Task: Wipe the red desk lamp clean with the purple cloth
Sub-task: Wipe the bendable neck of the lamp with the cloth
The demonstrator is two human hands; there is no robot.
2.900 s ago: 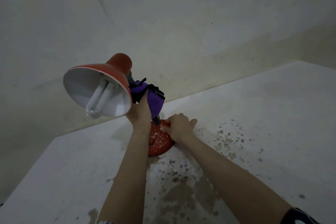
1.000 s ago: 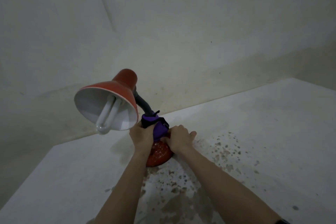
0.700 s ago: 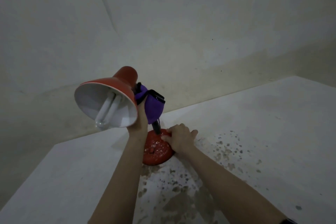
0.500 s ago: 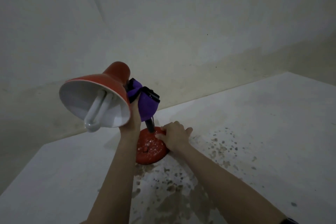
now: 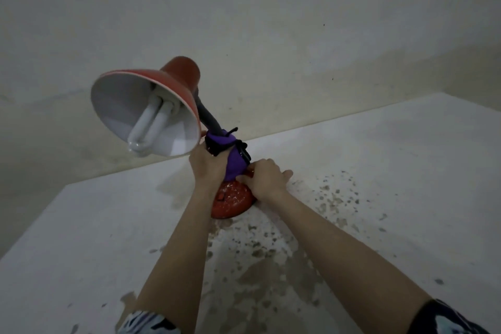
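The red desk lamp (image 5: 179, 81) stands on a white table, its shade tilted toward me with a white bulb (image 5: 150, 127) inside. A dark flexible neck (image 5: 207, 119) runs down to the round red base (image 5: 233, 200). My left hand (image 5: 207, 168) grips the purple cloth (image 5: 234, 163), which is wrapped round the low end of the neck just above the base. My right hand (image 5: 267, 179) rests on the right side of the base, fingers spread over it and onto the table.
The white table (image 5: 379, 171) is stained with brown specks and patches in front of and to the right of the lamp. A plain pale wall (image 5: 271, 22) rises just behind the lamp. The table's left edge (image 5: 35, 228) runs diagonally.
My left hand has slid the purple cloth down the neck, from just under the shade to just above the base. My right hand has stayed on the base.
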